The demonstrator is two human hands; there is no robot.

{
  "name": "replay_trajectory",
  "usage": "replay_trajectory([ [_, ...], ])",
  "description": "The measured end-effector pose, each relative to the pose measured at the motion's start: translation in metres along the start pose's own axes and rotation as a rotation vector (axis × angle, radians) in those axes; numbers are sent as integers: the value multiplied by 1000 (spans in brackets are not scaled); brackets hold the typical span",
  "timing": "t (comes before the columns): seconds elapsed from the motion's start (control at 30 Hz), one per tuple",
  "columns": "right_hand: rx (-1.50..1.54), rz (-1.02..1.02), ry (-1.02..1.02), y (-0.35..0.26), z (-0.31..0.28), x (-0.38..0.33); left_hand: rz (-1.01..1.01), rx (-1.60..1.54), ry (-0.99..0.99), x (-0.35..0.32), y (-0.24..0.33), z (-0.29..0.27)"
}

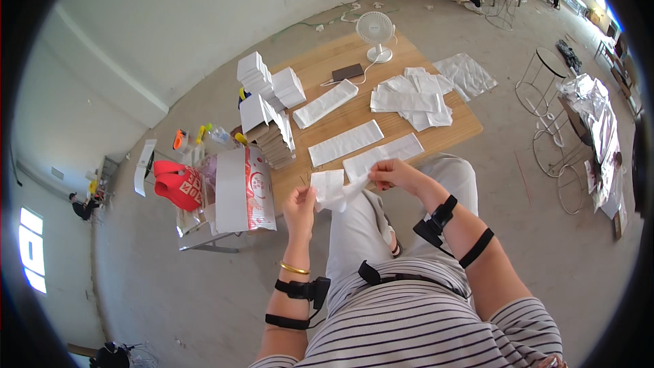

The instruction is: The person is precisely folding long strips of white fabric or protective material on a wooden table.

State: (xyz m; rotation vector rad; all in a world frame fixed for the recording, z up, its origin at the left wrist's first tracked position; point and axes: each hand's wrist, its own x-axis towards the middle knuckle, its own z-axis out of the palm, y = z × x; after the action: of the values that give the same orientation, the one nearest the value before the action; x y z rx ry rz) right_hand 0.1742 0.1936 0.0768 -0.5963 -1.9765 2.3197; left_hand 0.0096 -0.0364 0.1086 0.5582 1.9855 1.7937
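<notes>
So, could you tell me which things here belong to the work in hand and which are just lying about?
In use: white bag held by left hand and right hand; flat bags; bag pile; stacked boxes.
Lying about: fan; dark tablet; red cap; stools.

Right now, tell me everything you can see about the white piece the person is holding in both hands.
The white piece is thin, limp and crumpled, like paper or a flat bag. It hangs in the air just before the wooden table's near edge, above the person's lap. The left hand grips its lower left end; the right hand pinches its upper right end.
</notes>
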Motion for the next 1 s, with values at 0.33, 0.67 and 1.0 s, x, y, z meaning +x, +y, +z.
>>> replay_trajectory([
  [0.33, -14, 369, 112, 67, -10, -6, -400, -75, 169, 31, -151, 9],
  [0.67, -577, -35, 134, 76, 2, -1, -424, 48, -55, 37, -173, 13],
  [1.0, -562, 34, 122, -17, 9, -4, -250, -105, 150, 22, -78, -30],
])
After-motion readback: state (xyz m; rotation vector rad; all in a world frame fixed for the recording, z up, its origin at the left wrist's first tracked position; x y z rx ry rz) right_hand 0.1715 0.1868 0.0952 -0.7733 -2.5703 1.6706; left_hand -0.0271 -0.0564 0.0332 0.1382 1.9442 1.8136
